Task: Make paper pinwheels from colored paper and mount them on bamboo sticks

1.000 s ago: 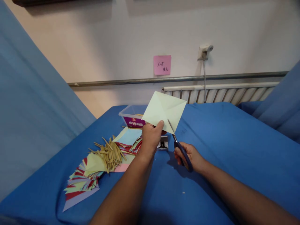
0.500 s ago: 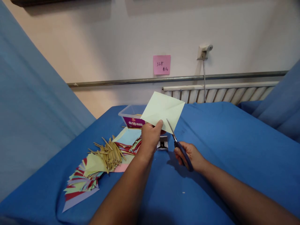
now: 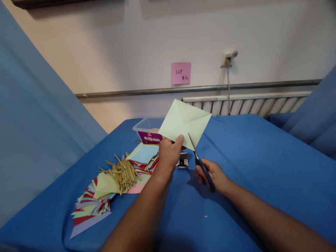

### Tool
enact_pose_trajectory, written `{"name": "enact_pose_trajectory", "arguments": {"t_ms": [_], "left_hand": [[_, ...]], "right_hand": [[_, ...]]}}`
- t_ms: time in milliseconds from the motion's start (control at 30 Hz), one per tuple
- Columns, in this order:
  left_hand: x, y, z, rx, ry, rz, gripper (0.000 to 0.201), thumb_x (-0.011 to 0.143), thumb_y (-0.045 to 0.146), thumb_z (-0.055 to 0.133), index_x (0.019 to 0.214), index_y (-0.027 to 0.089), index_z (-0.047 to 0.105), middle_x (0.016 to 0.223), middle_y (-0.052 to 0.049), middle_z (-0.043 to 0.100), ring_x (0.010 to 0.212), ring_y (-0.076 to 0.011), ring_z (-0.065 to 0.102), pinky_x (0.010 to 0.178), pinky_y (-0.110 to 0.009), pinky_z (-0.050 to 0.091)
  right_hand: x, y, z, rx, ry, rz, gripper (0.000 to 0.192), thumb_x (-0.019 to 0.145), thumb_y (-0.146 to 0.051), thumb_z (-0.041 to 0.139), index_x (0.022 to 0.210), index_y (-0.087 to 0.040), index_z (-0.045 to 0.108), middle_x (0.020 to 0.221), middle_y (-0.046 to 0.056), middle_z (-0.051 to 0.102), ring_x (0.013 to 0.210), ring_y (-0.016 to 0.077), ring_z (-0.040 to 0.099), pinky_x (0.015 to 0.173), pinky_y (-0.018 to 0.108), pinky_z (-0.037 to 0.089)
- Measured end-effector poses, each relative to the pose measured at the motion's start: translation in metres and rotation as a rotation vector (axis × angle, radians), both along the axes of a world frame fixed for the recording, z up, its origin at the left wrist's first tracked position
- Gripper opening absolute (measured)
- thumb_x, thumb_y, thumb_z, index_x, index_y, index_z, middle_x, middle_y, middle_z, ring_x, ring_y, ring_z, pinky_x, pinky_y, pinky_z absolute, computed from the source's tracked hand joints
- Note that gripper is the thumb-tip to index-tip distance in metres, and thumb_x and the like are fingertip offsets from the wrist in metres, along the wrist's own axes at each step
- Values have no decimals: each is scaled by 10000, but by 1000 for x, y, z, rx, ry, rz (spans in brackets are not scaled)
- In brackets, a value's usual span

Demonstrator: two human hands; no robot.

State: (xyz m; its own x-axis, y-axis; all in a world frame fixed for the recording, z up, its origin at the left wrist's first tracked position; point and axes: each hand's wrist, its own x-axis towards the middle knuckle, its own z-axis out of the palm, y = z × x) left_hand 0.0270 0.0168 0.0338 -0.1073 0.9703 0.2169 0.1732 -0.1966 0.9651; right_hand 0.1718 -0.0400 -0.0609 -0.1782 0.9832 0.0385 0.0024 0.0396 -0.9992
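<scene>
A square sheet of pale green paper [image 3: 183, 120] with diagonal creases is pinched in my left hand [image 3: 170, 152], thumb on top near its lower edge. My right hand [image 3: 212, 175] grips the dark blue handles of a pair of scissors [image 3: 206, 173]. Their blades lie at the sheet's lower corner and point up toward its middle. Most fingers of my left hand are hidden under the paper. Below the sheet, a small white and dark box [image 3: 182, 161] stands on the blue cloth.
Left of my hands lie a pile of thin straw-coloured sticks [image 3: 124, 175], a stack of coloured paper squares [image 3: 144, 154] and a fan of cut papers [image 3: 90, 203]. A clear plastic tub [image 3: 148, 129] with a purple label stands behind. A radiator [image 3: 252, 105] runs along the wall.
The pale green sheet has tilted up a little and its far corner has shifted right. Both hands keep their grips, and the scissors have barely moved.
</scene>
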Motion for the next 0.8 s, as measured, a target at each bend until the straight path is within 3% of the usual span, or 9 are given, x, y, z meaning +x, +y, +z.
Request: {"name": "enact_pose_trajectory", "arguments": {"t_ms": [800], "left_hand": [[1,-2,3,6,-17,-24,280,732,386,640,618,136,697,588,-69,688,520,-189,629,501,-251,457]], "right_hand": [[1,-5,15,6,-25,-15,389,783,-549,622,683,-191,509,571,-29,516,443,93,486,441,236,370]]}}
